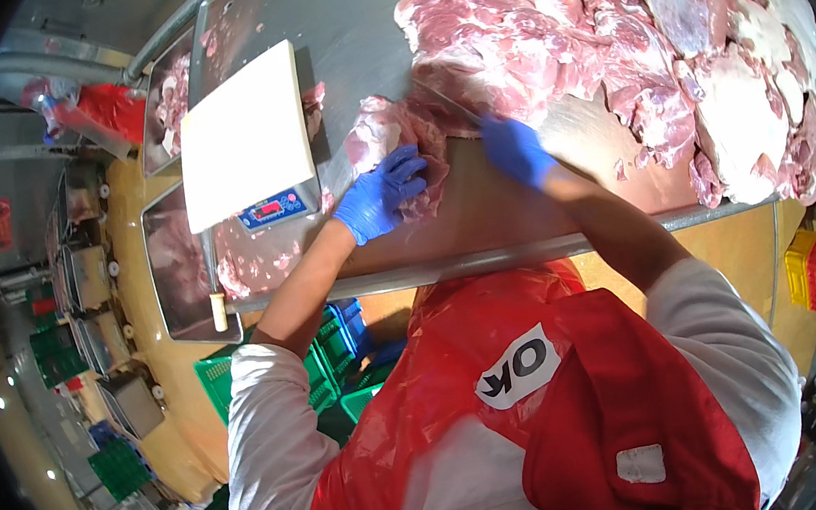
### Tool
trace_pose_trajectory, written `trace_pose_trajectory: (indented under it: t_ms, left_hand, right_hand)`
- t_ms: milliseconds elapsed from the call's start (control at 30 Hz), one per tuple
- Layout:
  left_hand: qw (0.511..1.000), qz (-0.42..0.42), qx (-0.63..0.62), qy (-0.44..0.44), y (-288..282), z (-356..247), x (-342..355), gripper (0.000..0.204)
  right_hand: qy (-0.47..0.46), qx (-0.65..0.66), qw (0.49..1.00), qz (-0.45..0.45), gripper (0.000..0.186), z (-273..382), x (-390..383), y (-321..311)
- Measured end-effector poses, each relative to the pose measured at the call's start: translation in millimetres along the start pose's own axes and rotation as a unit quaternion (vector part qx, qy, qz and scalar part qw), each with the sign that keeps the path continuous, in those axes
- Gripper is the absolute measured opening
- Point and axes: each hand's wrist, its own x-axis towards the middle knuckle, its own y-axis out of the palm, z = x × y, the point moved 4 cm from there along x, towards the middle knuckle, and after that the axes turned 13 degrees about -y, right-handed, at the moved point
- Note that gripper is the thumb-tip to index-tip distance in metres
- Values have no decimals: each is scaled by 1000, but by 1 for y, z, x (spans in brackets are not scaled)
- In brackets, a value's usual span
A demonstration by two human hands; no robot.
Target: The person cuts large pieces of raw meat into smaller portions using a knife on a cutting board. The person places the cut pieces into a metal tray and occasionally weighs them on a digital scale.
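Observation:
My left hand (384,194), in a blue glove, curls its fingers over a piece of raw meat (376,126) on the steel table (532,195). In my right hand (517,150), also gloved in blue and slightly blurred, is a knife (452,101). Its thin blade points forward and left, between that piece and a larger slab of raw meat (495,44). The handle is hidden in my fist. I cannot tell how deep the blade's edge sits in the meat.
Skin-on meat (744,116) is heaped at the right. To the left stands a weighing scale (272,209) under a white board (244,138). Metal trays (160,283) of trimmings lie beyond it. A cream-handled tool (219,312) rests at a tray. Green crates (322,381) stand below the table edge.

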Motion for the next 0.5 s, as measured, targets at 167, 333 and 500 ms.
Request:
trace_pose_trajectory:
  t_ms: [167, 333, 500]
  left_hand:
    - [997, 54, -32, -52, 2, -1, 0, 51]
    - [995, 35, 76, 58, 9, 13, -15, 45]
    - [960, 116, 223, 124, 15, 22, -47, 34]
  right_hand:
    - [76, 33, 991, 108, 26, 33, 95, 34]
    - [31, 58, 989, 132, 28, 12, 47, 62]
    - [50, 25, 960, 273, 21, 23, -83, 3]
